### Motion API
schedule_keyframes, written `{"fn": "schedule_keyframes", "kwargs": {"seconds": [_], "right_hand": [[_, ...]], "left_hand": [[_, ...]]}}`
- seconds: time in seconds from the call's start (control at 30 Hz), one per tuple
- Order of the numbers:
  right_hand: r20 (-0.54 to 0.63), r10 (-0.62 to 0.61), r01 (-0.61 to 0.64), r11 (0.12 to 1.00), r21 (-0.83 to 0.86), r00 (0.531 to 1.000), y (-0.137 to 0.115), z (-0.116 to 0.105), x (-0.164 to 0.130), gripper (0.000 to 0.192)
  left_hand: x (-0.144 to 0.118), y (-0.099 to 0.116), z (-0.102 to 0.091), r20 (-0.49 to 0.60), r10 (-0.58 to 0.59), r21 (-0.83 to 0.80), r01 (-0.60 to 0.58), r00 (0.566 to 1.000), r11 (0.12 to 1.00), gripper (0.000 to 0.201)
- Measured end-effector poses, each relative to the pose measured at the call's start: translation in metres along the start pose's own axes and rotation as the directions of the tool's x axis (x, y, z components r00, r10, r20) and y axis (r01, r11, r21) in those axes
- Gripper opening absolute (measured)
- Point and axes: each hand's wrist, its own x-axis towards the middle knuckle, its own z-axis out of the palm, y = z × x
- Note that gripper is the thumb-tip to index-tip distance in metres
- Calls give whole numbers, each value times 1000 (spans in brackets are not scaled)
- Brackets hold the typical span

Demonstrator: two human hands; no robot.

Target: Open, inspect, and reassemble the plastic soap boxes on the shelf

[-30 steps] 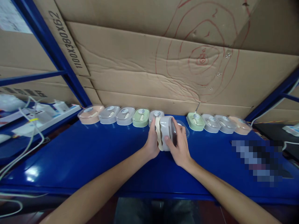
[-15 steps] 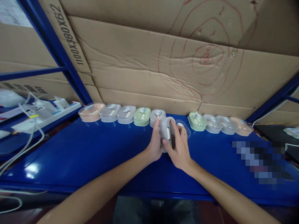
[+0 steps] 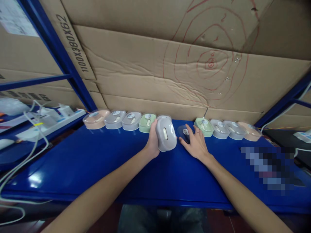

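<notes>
My left hand (image 3: 152,139) is closed around a grey plastic box (image 3: 170,137), holding it tilted above the blue table. A small white piece sits in the slot on the box's face. To the right, a clear plastic lid (image 3: 186,132) with a round sticker lies on the table. My right hand (image 3: 196,142) reaches over this lid with thumb and fingers spread around it; whether the fingertips touch it, I cannot tell. Behind the held box, another grey box (image 3: 163,117) is partly hidden. A green lidded box (image 3: 148,123) is just left of it.
Along the cardboard wall (image 3: 136,64) stand more lidded boxes, among them a peach box (image 3: 96,120) at left and a green box (image 3: 204,127) at right. Power strips and white cables (image 3: 36,142) lie at the left. A blurred-out patch (image 3: 269,170) covers the table's right side.
My right hand has let go of the grey box and moved right to the clear lid. My left hand now holds the box alone, shifted slightly left and turned more face-on.
</notes>
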Motion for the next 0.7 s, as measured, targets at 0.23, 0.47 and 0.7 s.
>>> {"fn": "schedule_keyframes", "kwargs": {"seconds": [0.23,0.47,0.7], "right_hand": [[0,-24,24,1000,7,1000,6,11,-1,75],[-139,-1,57,915,398,990,-33,-10,-14,74],[-130,-168,208,877,434,977,-65,-20,-31,74]], "left_hand": [[7,-3,-6,21,38,-36,-37,999,999,67],[1,-12,1,-81,84,-61,-89,993,994,59],[-14,-24,11,21,136,-39,-136,990,990,55]]}}
